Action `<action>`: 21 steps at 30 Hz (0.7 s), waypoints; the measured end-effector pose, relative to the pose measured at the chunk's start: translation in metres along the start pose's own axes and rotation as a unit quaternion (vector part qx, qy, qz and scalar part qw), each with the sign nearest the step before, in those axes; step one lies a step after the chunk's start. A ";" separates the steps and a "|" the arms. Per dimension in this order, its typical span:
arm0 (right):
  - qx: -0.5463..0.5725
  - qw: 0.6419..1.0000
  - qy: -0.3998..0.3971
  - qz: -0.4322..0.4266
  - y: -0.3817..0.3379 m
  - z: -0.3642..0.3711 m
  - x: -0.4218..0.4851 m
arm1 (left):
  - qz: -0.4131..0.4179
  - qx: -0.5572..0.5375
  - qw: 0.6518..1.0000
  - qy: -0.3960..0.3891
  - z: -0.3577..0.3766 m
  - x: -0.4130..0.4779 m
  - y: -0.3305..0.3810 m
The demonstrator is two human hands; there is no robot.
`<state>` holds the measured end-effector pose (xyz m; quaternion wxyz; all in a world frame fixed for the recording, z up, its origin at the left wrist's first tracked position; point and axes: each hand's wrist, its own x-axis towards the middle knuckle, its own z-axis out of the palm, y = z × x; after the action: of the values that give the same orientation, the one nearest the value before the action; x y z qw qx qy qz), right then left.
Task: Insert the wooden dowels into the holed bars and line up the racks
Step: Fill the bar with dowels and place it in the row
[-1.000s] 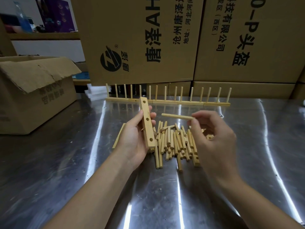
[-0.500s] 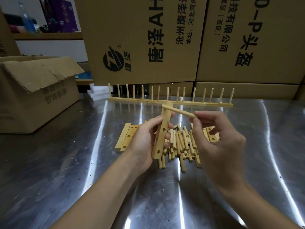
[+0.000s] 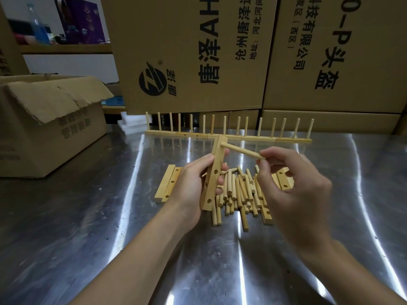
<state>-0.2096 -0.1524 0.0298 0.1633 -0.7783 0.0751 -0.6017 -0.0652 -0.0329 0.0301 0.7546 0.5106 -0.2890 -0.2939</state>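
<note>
Two hands work above the dowel pile [image 3: 240, 194], a loose heap of short, round, pale-wood pegs. The pegs are smooth and blunt-ended and lie mostly one way on a brushed steel table [image 3: 110, 238] streaked with glare.

Left hand [image 3: 191, 186]: fingers and thumb wrapped round a holed bar [image 3: 214, 172]. The bar is square-section light wood, held nearly upright just left of the pile with its top leaning slightly right. Three round holes show on its face below the top end.

Right hand [image 3: 293, 190]: thumb and fingertips pinch the right end of one dowel [image 3: 241, 150] above the pile. The dowel's other end meets the bar's face near the top. How deep it sits cannot be read.

Flat beside the pile: spare bars [image 3: 168, 183] to its left, drilled. More bars [image 3: 284, 181] lie to its right, partly under the pegs.

Behind the pile: finished racks [image 3: 229, 137] set end to end in one line, pegs upright with a slightly uneven lean. Beyond them stand printed cardboard cartons [image 3: 191, 51]. Far left of the pile is an open cardboard box [image 3: 50, 124] with torn flaps.

Change: one second ago the dowel was apart from the bar, off to its right, and the bar's top leaned left. Half a second ago the dowel lay across the bar's top end. Now its tip sits against the face there. Both grips are unchanged.
</note>
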 end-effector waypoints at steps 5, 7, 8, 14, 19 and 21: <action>-0.003 1.000 -0.006 0.005 0.001 -0.002 0.001 | 0.048 0.069 0.996 0.045 0.002 -0.004 0.000; 0.009 1.000 -0.012 0.025 0.001 -0.003 0.002 | 0.083 0.118 0.988 0.061 0.003 -0.005 0.000; 0.019 0.999 -0.015 0.036 0.001 -0.004 0.003 | 0.107 0.145 0.981 0.066 0.003 -0.006 0.000; 0.062 0.994 -0.038 0.077 0.002 -0.007 0.007 | 0.171 0.169 0.967 0.079 0.005 -0.008 0.000; 0.025 0.997 -0.049 0.049 0.007 -0.009 0.009 | 0.140 0.174 0.972 0.079 0.007 -0.008 -0.004; 0.003 0.997 -0.058 0.041 0.010 -0.008 0.010 | 0.127 0.172 0.974 0.072 0.006 -0.008 -0.004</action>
<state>-0.2144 -0.1665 0.0367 0.1938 -0.8076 0.0956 -0.5488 -0.0756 -0.0321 0.0271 0.7052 0.6122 -0.3422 -0.1040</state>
